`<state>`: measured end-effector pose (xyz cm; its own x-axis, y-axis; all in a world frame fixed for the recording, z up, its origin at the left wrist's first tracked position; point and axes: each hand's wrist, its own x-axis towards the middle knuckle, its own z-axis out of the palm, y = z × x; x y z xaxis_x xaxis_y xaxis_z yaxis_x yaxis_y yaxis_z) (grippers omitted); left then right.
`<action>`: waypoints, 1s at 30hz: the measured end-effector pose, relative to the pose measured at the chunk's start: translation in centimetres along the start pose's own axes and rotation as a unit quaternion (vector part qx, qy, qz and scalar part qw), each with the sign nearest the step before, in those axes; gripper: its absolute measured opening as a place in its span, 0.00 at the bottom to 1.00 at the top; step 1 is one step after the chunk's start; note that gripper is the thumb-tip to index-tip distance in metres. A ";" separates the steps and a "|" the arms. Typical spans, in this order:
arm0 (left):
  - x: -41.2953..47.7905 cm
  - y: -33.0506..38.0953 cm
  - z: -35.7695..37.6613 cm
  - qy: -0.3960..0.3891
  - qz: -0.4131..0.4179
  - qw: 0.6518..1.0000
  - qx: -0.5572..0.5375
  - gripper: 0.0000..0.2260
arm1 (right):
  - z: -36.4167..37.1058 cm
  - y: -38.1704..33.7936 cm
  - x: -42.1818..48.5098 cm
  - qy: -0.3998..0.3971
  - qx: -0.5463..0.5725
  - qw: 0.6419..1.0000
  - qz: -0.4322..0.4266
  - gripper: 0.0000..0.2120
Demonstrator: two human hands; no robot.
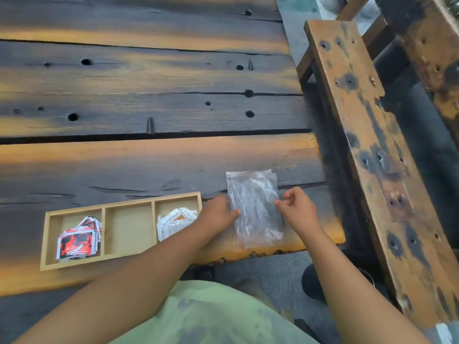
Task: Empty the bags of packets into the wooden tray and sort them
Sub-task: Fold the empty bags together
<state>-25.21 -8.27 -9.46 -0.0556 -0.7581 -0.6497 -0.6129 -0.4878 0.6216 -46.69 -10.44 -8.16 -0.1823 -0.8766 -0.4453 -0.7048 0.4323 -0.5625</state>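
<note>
1. Two hands are resting on clear zip bags [254, 207] lying flat on the plank table [149, 165]: left hand [218, 213] pressing, right hand [296, 207] pinching its edge.
2. Red packets [78, 238] and white packets [175, 220] are sitting in the wooden tray's [129, 203] end compartments.

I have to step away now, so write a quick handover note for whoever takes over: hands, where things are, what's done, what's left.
Left hand: resting on the left edge of the clear plastic bags, thumb on them.
Right hand: fingers curled at the bags' right edge, pinching or just touching, unclear.
The bags lie flat on the table, right of the wooden tray, and look empty.
Done: red packets in the left compartment, white packets in the right one; middle compartment bare.
Left: confirm the bags are empty and set them aside.
</note>
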 end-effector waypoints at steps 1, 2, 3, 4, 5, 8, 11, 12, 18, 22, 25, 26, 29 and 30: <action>0.2 0.1 0.4 0.007 -0.008 1.000 -0.010 0.13 | 0.2 0.6 0.4 -0.012 -0.012 1.000 0.017 0.12; 0.3 0.2 0.8 0.014 -0.015 1.000 -0.021 0.14 | 0.4 1.1 0.7 -0.027 -0.019 0.999 0.037 0.13; 0.5 0.3 1.1 0.018 -0.021 0.999 -0.031 0.13 | 0.7 1.5 1.0 -0.040 -0.017 0.997 0.058 0.15; 0.5 0.5 1.3 0.023 -0.024 0.999 -0.040 0.13 | 1.1 1.8 1.2 -0.048 -0.002 0.996 0.076 0.17; 0.8 0.6 1.5 0.028 -0.028 0.998 -0.050 0.15 | 1.4 2.0 1.5 -0.051 0.020 0.994 0.091 0.18; 1.7 0.7 1.9 0.054 -0.052 0.995 -0.068 0.19 | 2.2 1.9 2.2 -0.065 0.067 0.990 0.108 0.16; 2.5 0.3 2.3 0.066 -0.091 0.984 -0.137 0.17 | 2.8 1.9 2.8 -0.073 0.079 0.987 0.121 0.14; 2.7 0.1 2.3 0.065 -0.102 0.980 -0.160 0.17 | 2.9 1.9 2.9 -0.074 0.089 0.985 0.126 0.14; 3.0 -0.7 1.9 0.049 -0.105 0.979 -0.170 0.14 | 2.8 2.1 3.1 -0.111 0.152 0.973 0.133 0.15; 2.8 -0.2 1.3 0.051 -0.077 0.973 -0.210 0.10 | 1.9 1.8 2.8 -0.121 0.204 0.965 0.116 0.18; 1.9 0.8 -0.5 0.042 -0.063 0.960 -0.271 0.07 | 0.7 0.5 2.4 -0.167 0.272 0.942 0.106 0.12; 1.6 1.0 -1.4 0.039 -0.055 0.956 -0.285 0.07 | 0.3 -0.1 2.3 -0.190 0.282 0.936 0.096 0.08; 0.4 1.4 -4.6 0.024 -0.021 0.949 -0.312 0.07 | -0.7 -2.5 2.0 -0.229 0.299 0.924 0.059 0.13; -0.1 1.5 -5.8 0.025 -0.007 0.950 -0.310 0.07 | -0.9 -3.5 1.8 -0.240 0.307 0.920 0.045 0.15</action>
<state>-21.55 -11.36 -5.93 -0.0035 -0.7615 -0.6481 -0.0308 -0.6478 0.7612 -45.16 -13.74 -6.42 0.2062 -0.7008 -0.6829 -0.1543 0.6659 -0.7299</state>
